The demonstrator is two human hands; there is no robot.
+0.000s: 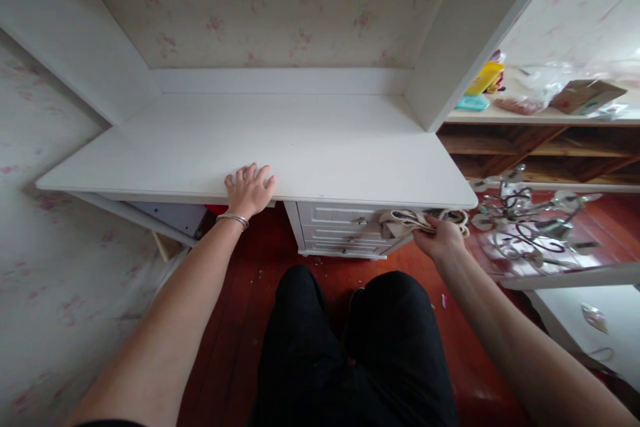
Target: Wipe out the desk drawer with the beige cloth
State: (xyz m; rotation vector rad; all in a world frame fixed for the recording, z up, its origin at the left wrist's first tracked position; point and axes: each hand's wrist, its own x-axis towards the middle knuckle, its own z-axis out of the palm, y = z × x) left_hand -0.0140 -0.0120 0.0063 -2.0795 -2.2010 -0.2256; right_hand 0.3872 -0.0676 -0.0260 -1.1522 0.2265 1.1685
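Note:
My left hand (250, 190) rests on the front edge of a white desk (300, 140), its fingers spread on the top and a bangle on the wrist. Over at the right front corner, my right hand (440, 239) is closed on a bunched beige cloth (399, 223). The cloth hangs in folds at the desk edge, in front of the upper drawer's right end. Below the desktop are white drawers (330, 215) with small knobs, all pushed in. The fingertips of my right hand are partly hidden by the cloth.
A chandelier (540, 220) with several arms lies on the red wooden floor (230, 320) at the right. Behind it stands a shelf (475, 145) bearing a cardboard box (585, 97), plastic bags and a yellow item (486, 79). White uprights rise at both desk sides.

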